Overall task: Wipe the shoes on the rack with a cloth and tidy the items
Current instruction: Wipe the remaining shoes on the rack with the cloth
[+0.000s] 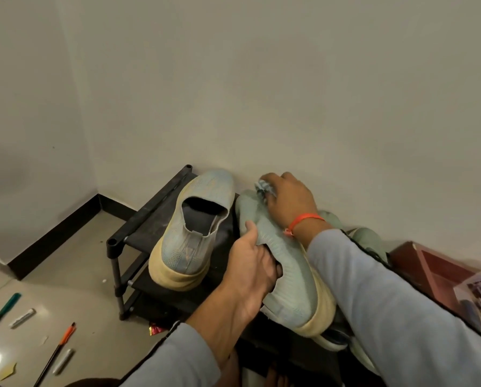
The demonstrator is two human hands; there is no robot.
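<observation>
On the rack, just right of its twin, the soft, light knit shoe is gripped at the collar by the left hand while a bunched cloth is pinched against its toe by the right hand.

Plain off-white walls meet at a corner on the left. Black skirting runs along their base. Floor: glossy beige tile.
</observation>
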